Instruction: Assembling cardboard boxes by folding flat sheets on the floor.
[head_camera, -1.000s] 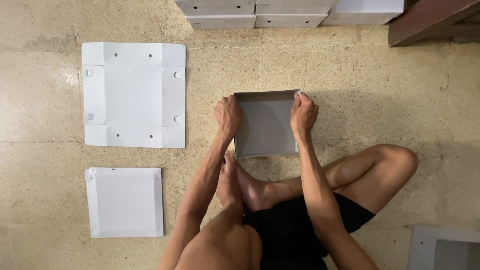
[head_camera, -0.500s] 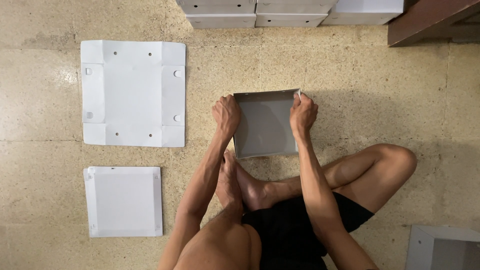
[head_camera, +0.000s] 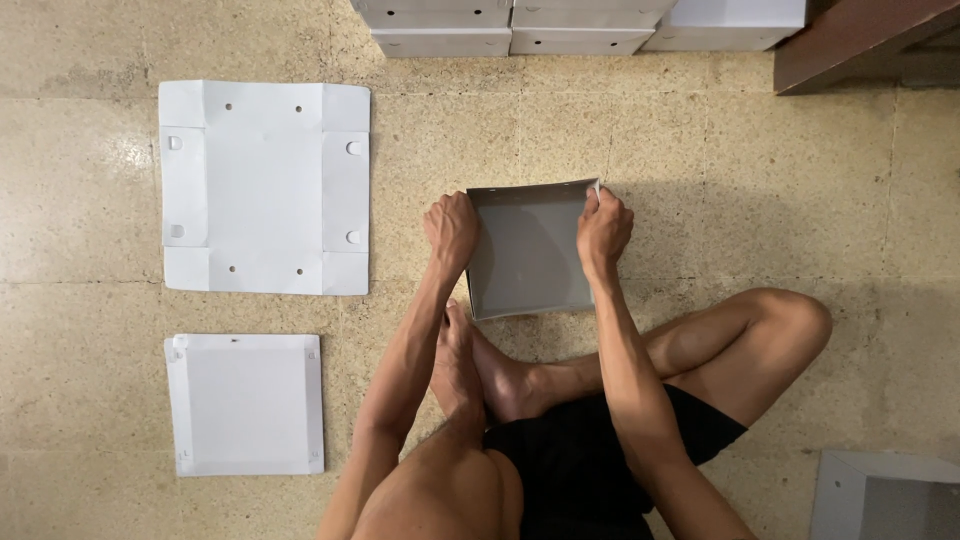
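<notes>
Head view: nearest, crossed legs (head_camera: 600, 400) on the tiled floor (head_camera: 700, 180). Just beyond, the left hand (head_camera: 452, 230) and right hand (head_camera: 603, 225) are clamped on opposite side walls of a half-folded grey cardboard box (head_camera: 528, 255). It looks light, thin and easily creased, best gripped along its folded edges. Far left lie flat blanks (head_camera: 262, 185); stacked boxes (head_camera: 520, 25) stand farthest.

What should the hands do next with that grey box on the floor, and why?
Probably press the far right corner together. The left hand grips the left wall of the grey box, and the right hand pinches its far right corner, where a small flap seems to stick out. The walls already stand up, so that corner looks like the loose spot.
</notes>
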